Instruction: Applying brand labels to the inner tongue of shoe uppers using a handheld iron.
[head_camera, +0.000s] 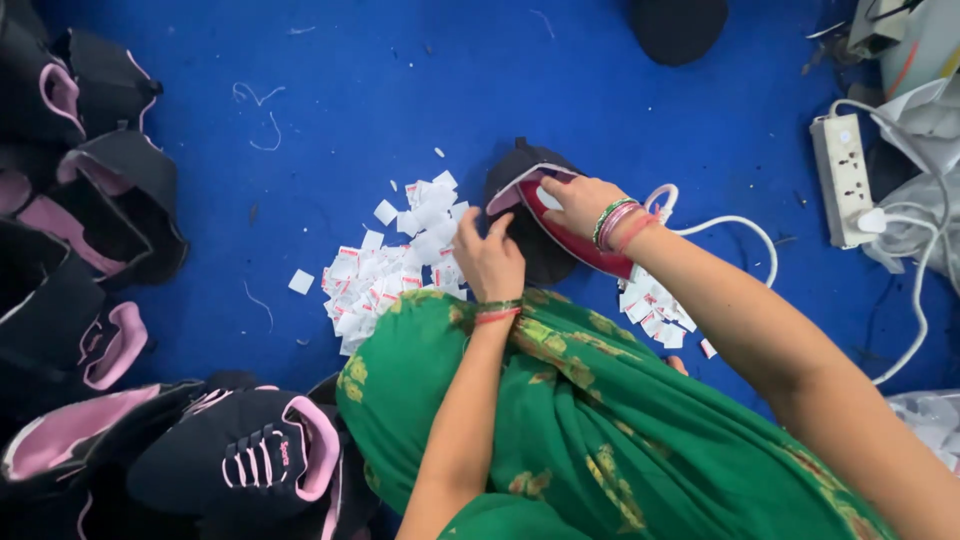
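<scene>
Iron (575, 240), red and white, lies under the right hand (578, 200), whose fingers are closed over its handle, pressing it onto a black shoe piece (530, 235) on the blue mat (400, 100). The left hand (490, 262) rests beside it, fingers loosely bent and holding nothing, steadying the piece's edge. Just left lies a heap of small white labels (390, 270), with a few more (655, 310) to the right. Many black-and-pink shoe uppers (100, 200) are stacked at the far left, so the work looks partway through.

Bright, even overhead light, soft shadows, saturated colours; slight motion blur, wide-angle stretching at the edges.
</scene>
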